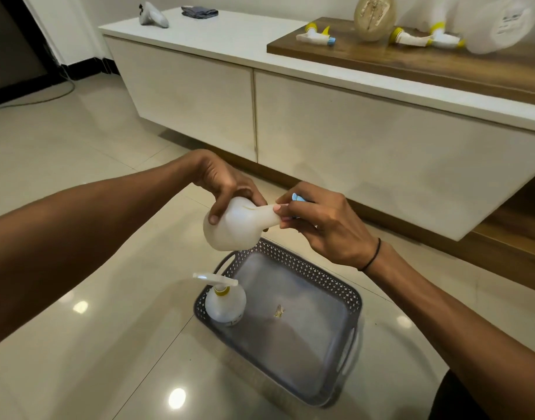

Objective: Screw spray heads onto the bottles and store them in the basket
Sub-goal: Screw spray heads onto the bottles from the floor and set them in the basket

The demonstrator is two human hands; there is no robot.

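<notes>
I've got the bottle (229,225) tilted just above the basket (348,301), left hand (226,183) gripping its round body, right hand (317,219) pinching the spray head (296,197) at the neck; looks light, empty, smooth plastic w/ some give, so best held round the belly.

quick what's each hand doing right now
Left hand: grips the white bottle.
Right hand: pinches the spray head at the bottle's neck.
</notes>
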